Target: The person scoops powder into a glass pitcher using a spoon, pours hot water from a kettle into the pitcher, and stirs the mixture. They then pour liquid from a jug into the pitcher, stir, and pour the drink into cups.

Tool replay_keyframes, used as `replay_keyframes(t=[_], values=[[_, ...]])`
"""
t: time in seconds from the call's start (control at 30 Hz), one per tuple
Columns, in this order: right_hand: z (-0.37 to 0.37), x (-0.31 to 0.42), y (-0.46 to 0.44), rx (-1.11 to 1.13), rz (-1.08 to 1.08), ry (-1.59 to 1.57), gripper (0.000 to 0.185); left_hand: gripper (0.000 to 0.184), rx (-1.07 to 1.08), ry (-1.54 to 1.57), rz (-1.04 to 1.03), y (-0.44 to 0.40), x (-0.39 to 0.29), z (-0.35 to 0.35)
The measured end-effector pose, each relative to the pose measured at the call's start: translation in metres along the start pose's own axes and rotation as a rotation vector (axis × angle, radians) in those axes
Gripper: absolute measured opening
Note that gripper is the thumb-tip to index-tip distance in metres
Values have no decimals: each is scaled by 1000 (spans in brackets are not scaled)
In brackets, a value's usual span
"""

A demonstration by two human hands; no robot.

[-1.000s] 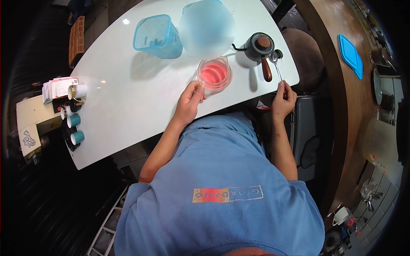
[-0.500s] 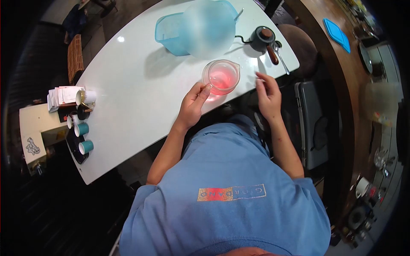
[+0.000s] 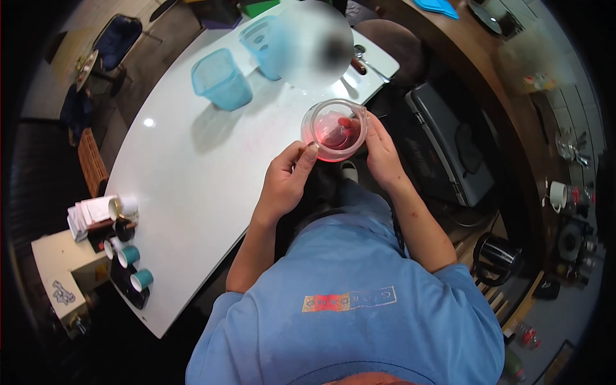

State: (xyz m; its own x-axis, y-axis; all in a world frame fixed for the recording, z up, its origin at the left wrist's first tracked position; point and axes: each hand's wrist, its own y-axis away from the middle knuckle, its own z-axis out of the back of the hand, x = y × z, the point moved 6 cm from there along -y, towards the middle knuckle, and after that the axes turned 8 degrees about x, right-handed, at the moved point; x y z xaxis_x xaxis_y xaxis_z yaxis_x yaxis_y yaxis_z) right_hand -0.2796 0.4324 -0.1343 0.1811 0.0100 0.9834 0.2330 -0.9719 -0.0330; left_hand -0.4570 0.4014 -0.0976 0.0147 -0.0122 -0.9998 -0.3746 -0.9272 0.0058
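A clear glass jug [image 3: 335,130] with pink liquid in it is held off the white table, just past its near edge. My left hand [image 3: 287,176] pinches the jug's near left side between thumb and fingers. Against its right side lies my right hand [image 3: 382,154], its fingers wrapped round the wall and partly seen through the glass. Farther back on the table is a blue translucent container [image 3: 222,80]. A second blue container [image 3: 262,48] stands beside it, partly covered by a blurred round patch. A spoon [image 3: 373,69] lies near the table's right corner.
The white table [image 3: 186,186] curves from the left to the far right. Teal cups [image 3: 142,279] and papers [image 3: 95,212] are at its left end. On the right are a dark case [image 3: 449,144], a wooden counter [image 3: 513,122] and a black kettle [image 3: 497,256].
My right hand has let go of the spoon and moved to the jug, now closed round its right side. The jug has been lifted off the table. The view has turned to the right.
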Motion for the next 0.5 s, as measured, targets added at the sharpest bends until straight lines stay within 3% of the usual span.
replay_keyframes(t=[0.13, 0.23, 0.33, 0.5], values=[[27, 17, 14, -94, 53, 48, 47, 29, 77, 34, -6, -18, -7, -23], [66, 46, 30, -331, 12, 113, 47, 32, 149, 50, 68, -33, -5, -41], [134, 90, 40, -516, 206, 311, 40, 32, 177, 34, -10, -52, -13, -61], [260, 163, 71, -879, 303, 318, 40, 32, 194, 42, -32, -85, -21, -94]])
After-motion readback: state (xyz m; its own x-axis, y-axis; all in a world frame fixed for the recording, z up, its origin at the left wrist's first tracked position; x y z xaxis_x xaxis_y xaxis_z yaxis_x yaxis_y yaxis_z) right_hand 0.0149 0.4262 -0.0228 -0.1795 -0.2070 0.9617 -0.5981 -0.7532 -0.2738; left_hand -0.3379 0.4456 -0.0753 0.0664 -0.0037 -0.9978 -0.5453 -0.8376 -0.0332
